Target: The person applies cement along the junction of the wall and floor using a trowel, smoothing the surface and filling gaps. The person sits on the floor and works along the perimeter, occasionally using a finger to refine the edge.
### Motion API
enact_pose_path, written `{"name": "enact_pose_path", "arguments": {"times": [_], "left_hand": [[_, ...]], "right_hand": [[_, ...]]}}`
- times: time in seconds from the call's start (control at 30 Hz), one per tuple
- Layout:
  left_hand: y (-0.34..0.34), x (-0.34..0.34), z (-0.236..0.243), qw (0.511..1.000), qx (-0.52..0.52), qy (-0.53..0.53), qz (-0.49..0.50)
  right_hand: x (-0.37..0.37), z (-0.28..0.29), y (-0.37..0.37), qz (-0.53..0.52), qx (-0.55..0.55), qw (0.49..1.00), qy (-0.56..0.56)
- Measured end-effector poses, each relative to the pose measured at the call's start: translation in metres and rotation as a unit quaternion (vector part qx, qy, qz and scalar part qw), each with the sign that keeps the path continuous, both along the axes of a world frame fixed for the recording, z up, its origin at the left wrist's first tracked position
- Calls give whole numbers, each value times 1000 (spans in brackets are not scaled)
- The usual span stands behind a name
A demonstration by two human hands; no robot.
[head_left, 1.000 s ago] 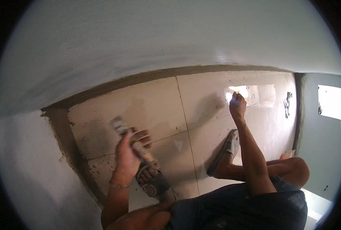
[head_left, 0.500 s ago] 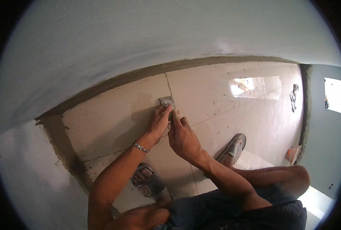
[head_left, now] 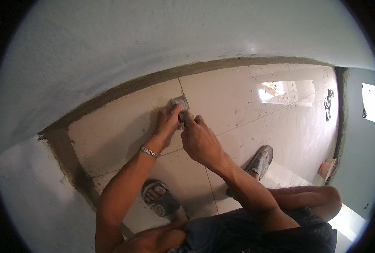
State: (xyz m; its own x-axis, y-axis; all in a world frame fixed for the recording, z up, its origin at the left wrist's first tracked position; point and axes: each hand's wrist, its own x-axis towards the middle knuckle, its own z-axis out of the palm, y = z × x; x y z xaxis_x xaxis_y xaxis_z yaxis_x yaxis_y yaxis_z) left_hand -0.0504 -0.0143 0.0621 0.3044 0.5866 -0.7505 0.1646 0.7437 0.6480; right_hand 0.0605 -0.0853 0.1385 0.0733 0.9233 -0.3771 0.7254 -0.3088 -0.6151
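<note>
A putty knife [head_left: 180, 100] with a grey-smeared, flat blade rests against the beige floor tiles [head_left: 124, 130], over the joint between two of them. My right hand [head_left: 201, 141] is closed around its handle. My left hand [head_left: 167, 122] wears a metal bracelet [head_left: 149, 151] at the wrist and grips the tool near the blade, the thumb lying on top of it. Its other fingers are partly hidden beneath. Past the blade, the joint [head_left: 180, 85] runs to a strip of grey mortar [head_left: 153, 82] along the wall's foot.
A pale wall [head_left: 162, 33] curves across the far side. My sandalled feet [head_left: 160, 198] stand on the tiles. A dark crumpled item [head_left: 329, 105] lies at the right, and an orange-and-grey object [head_left: 326, 168] sits by the right wall. Dark crumbs dot the tiles.
Both hands have slid the putty knife a short way along the joint, toward the far wall. The view has shifted slightly; my feet stay in place.
</note>
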Motion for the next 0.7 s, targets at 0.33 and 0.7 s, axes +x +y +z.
{"name": "enact_pose_path", "arguments": {"times": [0.33,0.7], "left_hand": [[1,-10,6,997,7,27,-73],[22,-12,-1,994,70,17,-80]], "right_hand": [[-10,9,-7,-18,-86,996,-1],[-10,6,18,-19,-19,1000,-8]]}}
